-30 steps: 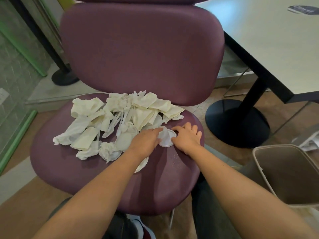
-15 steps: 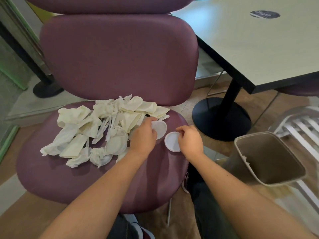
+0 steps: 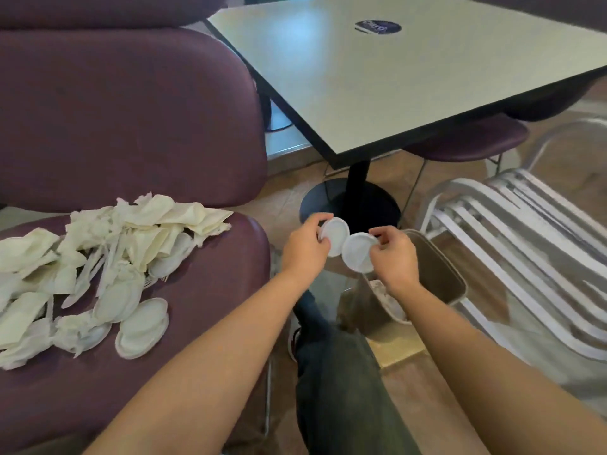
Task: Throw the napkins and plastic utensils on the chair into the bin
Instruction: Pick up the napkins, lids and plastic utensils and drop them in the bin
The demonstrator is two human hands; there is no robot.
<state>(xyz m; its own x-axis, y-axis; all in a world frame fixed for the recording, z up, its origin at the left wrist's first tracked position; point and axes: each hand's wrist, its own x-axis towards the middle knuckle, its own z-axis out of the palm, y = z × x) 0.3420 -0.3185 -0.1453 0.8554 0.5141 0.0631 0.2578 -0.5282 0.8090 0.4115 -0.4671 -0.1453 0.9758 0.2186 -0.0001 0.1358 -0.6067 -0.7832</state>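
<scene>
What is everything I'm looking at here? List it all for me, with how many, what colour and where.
napkins: a heap, too many to count, cream, on the chair seat at left
plastic utensils: several, white, mixed into the heap
round lids on the seat: at least three, white, at the heap's near edge
held lids: two, white, one in the left hand, one in the right, near the bin
chair: one, maroon, left
bin: one, grey-beige, on the floor, right of the chair
table: one, pale top, black pedestal, behind
slatted chair: one, metal, right
left hand: pinches a lid
right hand: pinches a lid
</scene>
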